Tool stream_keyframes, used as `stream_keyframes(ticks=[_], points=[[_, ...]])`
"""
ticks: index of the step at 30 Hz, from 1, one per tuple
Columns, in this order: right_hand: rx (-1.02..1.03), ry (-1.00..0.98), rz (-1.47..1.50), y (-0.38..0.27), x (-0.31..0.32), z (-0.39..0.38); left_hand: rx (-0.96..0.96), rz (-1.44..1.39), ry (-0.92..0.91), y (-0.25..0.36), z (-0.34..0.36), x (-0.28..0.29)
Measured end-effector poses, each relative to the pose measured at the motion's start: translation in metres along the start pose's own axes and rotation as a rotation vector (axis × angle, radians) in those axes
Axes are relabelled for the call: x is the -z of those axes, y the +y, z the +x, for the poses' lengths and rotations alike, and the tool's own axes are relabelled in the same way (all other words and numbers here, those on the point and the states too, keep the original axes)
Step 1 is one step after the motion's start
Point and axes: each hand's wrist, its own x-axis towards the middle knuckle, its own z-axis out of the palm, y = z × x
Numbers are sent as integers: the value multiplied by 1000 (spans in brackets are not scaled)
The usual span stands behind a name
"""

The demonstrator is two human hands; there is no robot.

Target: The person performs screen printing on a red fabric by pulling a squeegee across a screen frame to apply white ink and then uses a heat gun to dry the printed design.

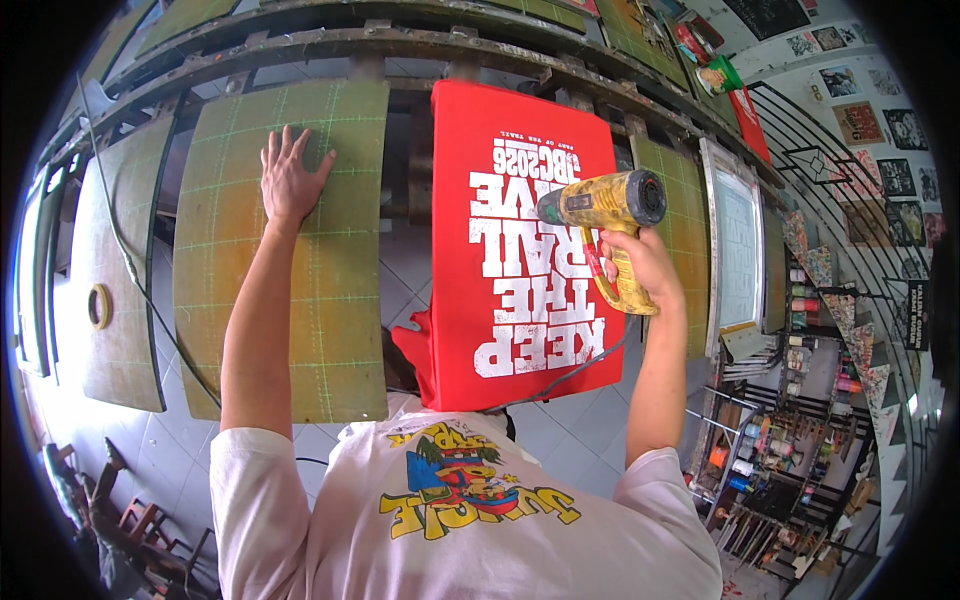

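Note:
My right hand (pixel 645 265) is wrapped round the handle of a yellow heat gun (pixel 595 200) with a dark rear end. Its nozzle points left, over a red T-shirt (pixel 522 262) with large white printed lettering. The shirt is stretched over a flat board, and some loose red fabric bunches at the near left corner. To the left, my left hand (pixel 293 183) lies with spread fingers on a green board (pixel 335 250) marked with grid lines, holding nothing. The heat gun's cord (pixel 560 377) crosses the shirt's near end.
A metal rail (pixel 350 42) runs behind the boards. Further left, another board (pixel 125 260) carries a tape roll (pixel 98 307) and a hanging cable. On the right stand a framed screen (pixel 735 235) and a rack with spools and jars (pixel 780 440). Another person's legs (pixel 100 510) show lower left.

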Motion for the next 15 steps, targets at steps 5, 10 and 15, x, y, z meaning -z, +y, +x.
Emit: stream_keyframes(ticks=[5, 10, 15], points=[[9, 28, -9, 1, 1, 1, -10, 8, -6, 0, 0, 0], [7, 38, -5, 2, 2, -2, -12, 5, -5, 1, 0, 0], [-8, 22, -11, 2, 4, -4, -1, 22, -11, -1, 0, 0]])
